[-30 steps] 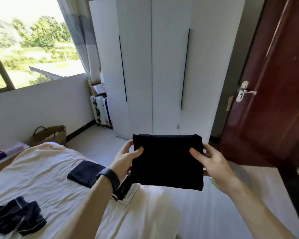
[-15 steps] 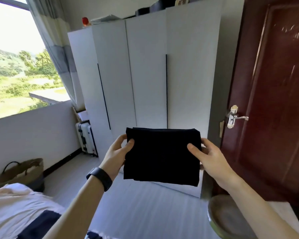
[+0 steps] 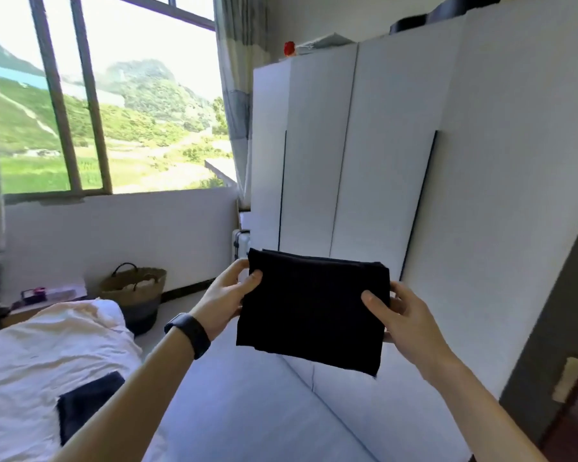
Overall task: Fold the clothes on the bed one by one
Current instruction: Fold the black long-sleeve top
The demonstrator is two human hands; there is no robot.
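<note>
Folded black garment held in air over floor, long axis left-right. Left hand and right hand pinch opposite short edges, thumbs in front. Bed down-left (second folded piece there); left hand nearer.

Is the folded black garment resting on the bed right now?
No, both the left hand and right hand hold the black garment up in the air.

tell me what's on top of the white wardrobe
On top of the white wardrobe sit a small red object, a flat pale stack and dark rounded items. Anything further back is hidden by its top edge.
</note>
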